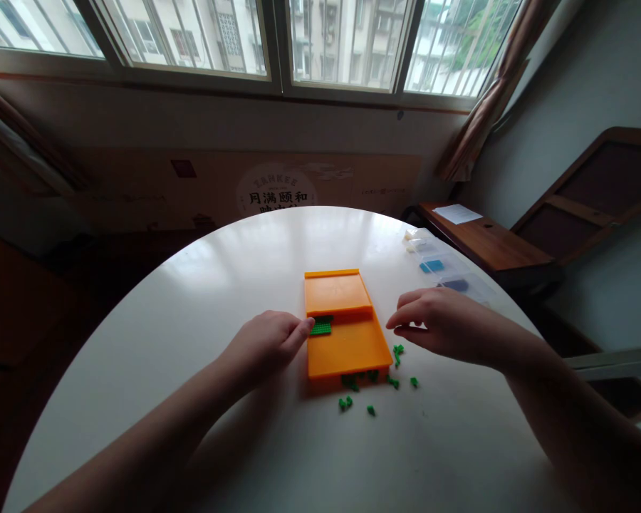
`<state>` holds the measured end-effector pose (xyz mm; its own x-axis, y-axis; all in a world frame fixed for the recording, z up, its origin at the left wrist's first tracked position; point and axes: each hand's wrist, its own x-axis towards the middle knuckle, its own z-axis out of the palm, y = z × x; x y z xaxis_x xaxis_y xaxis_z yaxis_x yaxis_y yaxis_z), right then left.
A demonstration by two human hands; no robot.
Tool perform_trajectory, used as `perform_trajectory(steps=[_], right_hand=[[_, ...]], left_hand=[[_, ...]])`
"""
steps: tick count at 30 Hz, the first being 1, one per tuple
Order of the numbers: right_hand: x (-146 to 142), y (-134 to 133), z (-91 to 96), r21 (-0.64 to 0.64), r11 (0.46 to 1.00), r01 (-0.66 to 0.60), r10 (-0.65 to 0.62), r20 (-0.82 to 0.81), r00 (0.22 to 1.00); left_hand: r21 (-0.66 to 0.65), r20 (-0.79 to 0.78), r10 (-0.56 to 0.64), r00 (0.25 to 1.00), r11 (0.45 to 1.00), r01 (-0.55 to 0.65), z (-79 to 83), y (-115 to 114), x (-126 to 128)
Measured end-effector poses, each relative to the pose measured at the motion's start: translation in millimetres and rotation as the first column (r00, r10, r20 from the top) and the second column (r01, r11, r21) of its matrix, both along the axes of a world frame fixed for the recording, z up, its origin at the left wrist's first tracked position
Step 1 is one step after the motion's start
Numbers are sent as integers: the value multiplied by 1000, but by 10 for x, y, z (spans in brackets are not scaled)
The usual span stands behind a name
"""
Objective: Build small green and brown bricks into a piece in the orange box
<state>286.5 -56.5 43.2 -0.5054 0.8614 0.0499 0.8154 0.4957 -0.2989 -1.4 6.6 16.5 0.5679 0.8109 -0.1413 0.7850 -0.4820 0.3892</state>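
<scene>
While left hand (264, 345) steadies green plate (320, 326) by fingertip, gripping nothing, we judge brick-fitting underway; right hand (438, 324) curled, contents unclear; next move needs fine pinch.

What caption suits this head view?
Left hand touches green studded plate in orange plastic tray; right hand hovers near loose green bricks.

Your tray (347, 345) lies on the table (235, 263) straight ahead of you, its lid (335, 292) over the far half. A small plate (321, 326) sits at the tray's left edge, just before the lid, and your left hand (264, 345) touches it from the left. Your right hand (438, 320) is right of the tray. Loose bricks (371, 410) lie scattered before the tray's near edge. Bags (443, 274) lie behind your right hand.
</scene>
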Motion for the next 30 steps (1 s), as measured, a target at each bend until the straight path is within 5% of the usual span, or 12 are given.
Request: perform_trajectory(steps=[5, 21, 27, 30], right_hand=[[65, 7, -24, -140, 990, -3, 12, 60, 998], [38, 71, -52, -183, 982, 36, -13, 122, 992], [34, 80, -73, -157, 987, 36, -19, 107, 994], [-17, 71, -49, -20, 998, 60, -59, 48, 997]], left_hand=[[5, 109, 80, 991, 997, -81, -41, 44, -22], [10, 90, 68, 994, 998, -69, -40, 57, -17], [21, 75, 65, 995, 998, -67, -25, 44, -7], [49, 51, 28, 998, 998, -31, -38, 40, -4]])
